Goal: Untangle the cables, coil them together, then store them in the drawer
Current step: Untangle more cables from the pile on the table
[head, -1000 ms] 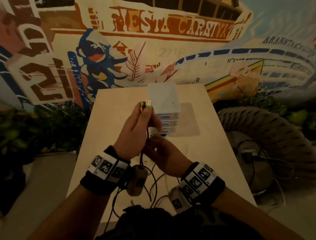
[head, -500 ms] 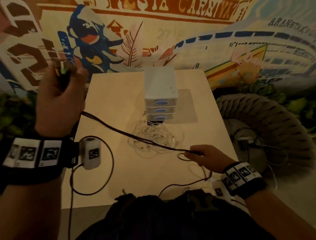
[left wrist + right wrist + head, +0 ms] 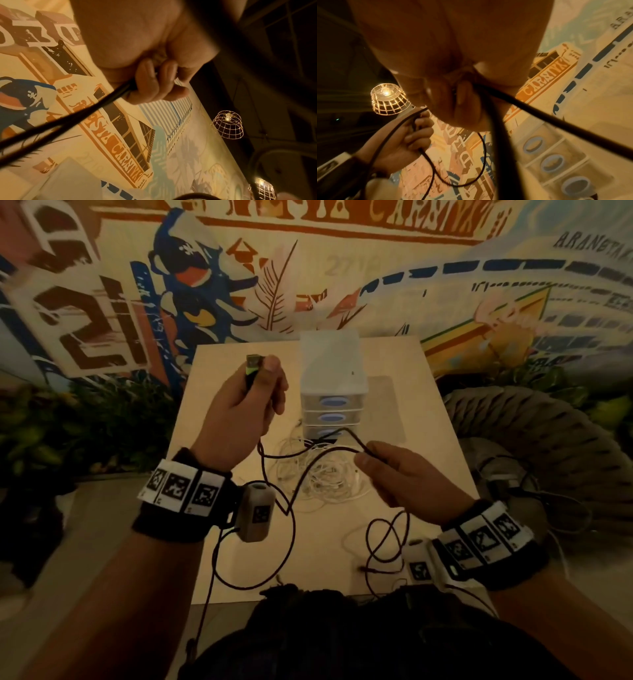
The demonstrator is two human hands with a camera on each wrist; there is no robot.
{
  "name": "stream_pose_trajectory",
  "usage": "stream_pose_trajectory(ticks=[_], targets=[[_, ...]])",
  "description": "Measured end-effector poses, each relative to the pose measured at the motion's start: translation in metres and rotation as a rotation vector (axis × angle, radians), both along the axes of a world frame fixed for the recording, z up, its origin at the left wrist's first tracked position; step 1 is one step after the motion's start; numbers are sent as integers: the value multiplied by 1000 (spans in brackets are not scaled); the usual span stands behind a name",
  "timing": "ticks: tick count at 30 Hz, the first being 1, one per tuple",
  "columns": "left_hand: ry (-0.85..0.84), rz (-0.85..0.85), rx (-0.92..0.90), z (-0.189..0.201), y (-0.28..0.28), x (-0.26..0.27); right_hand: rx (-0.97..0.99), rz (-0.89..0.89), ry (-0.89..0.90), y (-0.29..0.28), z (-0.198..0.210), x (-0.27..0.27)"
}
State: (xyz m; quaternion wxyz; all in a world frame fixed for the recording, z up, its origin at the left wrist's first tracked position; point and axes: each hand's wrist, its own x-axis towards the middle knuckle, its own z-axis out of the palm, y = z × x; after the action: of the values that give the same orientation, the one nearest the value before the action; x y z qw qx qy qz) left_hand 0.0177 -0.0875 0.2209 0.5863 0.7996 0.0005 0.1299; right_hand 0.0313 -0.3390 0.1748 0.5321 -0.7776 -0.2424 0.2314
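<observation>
The left hand (image 3: 245, 409) is curled round the plug end of the black cable (image 3: 291, 522), held up above the table (image 3: 435, 419). The right hand (image 3: 407, 477) pinches the same cable further along. Loops hang between them. A white cable tangle (image 3: 329, 477) lies by the closed drawer unit (image 3: 331, 392).

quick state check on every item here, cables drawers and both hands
black cable: held up in both hands, slack loops hanging, not coiled
white cable: tangled heap on the table, untouched
drawer unit: upright, all three drawers shut
left hand: grips the plug end of the black cable
right hand: pinches the black cable further along
</observation>
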Motion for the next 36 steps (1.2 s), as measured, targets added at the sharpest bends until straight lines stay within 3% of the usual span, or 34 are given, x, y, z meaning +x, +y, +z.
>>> stream_pose_trajectory(ticks=[2,5,9,15,19,25,29,33,36], targets=[[-34,-2,0,2,-4,0,10,33,26,13,-3,-6],[-74,-130,69,6,-11,-4,-58,-13,-77,29,-4,-10],[36,-310,234,-3,-25,-8,-116,-140,-177,42,3,-1],[7,-286,516,-15,-22,-1,-145,-81,-401,34,13,12],[61,-369,613,-10,-23,-3,-134,-43,-360,16,21,12],[-61,-369,629,5,-14,0,-201,36,-214,-22,20,9],[-128,-268,582,15,11,2,-274,-4,-122,-64,3,4],[-105,-254,705,12,25,4,-278,-30,-157,-96,-8,-4],[-129,-207,651,13,29,3,-344,-66,-76,-114,-10,-7]])
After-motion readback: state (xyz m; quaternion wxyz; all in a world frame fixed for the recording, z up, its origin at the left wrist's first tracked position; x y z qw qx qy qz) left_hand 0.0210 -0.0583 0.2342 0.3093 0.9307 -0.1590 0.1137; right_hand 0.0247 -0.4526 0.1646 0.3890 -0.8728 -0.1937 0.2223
